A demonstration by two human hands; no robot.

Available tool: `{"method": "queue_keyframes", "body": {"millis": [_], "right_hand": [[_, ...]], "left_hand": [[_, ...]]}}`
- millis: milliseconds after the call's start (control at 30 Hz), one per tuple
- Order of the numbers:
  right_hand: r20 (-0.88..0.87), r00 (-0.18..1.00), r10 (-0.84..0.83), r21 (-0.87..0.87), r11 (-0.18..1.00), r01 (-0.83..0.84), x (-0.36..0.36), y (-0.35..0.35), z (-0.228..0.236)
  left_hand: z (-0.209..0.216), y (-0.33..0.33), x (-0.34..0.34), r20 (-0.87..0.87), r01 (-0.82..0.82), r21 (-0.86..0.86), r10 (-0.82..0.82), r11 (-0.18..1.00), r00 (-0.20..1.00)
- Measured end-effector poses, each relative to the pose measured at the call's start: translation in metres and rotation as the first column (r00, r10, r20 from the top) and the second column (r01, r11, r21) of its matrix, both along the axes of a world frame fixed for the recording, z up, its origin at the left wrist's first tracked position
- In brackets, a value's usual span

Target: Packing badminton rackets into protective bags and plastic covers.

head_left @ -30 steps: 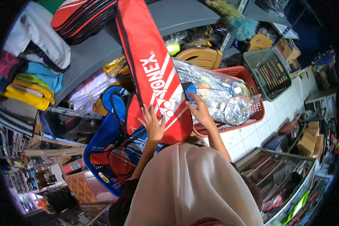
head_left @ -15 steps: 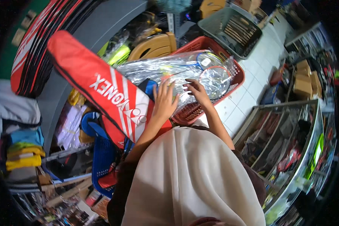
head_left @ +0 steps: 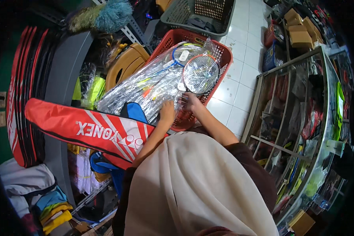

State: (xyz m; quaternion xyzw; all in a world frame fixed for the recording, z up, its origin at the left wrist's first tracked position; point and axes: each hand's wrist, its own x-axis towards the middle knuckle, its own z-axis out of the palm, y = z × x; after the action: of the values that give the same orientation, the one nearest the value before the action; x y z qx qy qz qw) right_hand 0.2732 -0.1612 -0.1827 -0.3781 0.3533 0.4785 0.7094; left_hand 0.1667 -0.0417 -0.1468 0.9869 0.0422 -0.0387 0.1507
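Observation:
Several badminton rackets (head_left: 201,72) lie in a clear plastic bag (head_left: 133,96) across a red plastic basket (head_left: 226,59). At the bag's near edge my left hand (head_left: 168,112) has its fingers curled in against the plastic. Just right of it, my right hand (head_left: 192,102) closes on the same edge below the orange-rimmed racket; its fingertips are partly blurred. A red and white racket bag (head_left: 67,120) with black trim lies to the left, under my left forearm. Between it and the plastic shows a blue piece (head_left: 136,111).
A dark green basket (head_left: 196,19) stands beyond the red one. White floor tiles (head_left: 232,84) run to the right, alongside a glass display case (head_left: 263,102). Cardboard boxes (head_left: 301,37) sit at the far right. Upright red and black racket bags (head_left: 25,98) line the left, by folded clothes (head_left: 53,208).
My view has turned to the right. Both hands have gone from spread fingers over the plastic to closed at its near edge. The red racket bag now lies more level.

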Motion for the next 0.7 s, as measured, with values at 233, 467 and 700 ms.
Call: {"method": "queue_keyframes", "body": {"millis": [233,467,700], "right_hand": [[0.167,0.986,0.002,-0.206,0.978,0.033,-0.013,0.042,-0.006],[0.045,0.989,-0.14,-0.275,0.95,0.147,-0.003,0.026,-0.004],[0.286,0.925,-0.251,-0.069,0.957,0.281,-0.017,0.021,0.01]], "left_hand": [[-0.005,0.005,-0.001,-0.155,-0.083,0.049,0.089,0.995,0.984],[0.008,0.014,-0.004,-0.152,-0.066,-0.101,0.05,0.993,0.987],[0.012,0.005,-0.013,-0.047,-0.079,-0.242,0.07,0.967,0.996]]}}
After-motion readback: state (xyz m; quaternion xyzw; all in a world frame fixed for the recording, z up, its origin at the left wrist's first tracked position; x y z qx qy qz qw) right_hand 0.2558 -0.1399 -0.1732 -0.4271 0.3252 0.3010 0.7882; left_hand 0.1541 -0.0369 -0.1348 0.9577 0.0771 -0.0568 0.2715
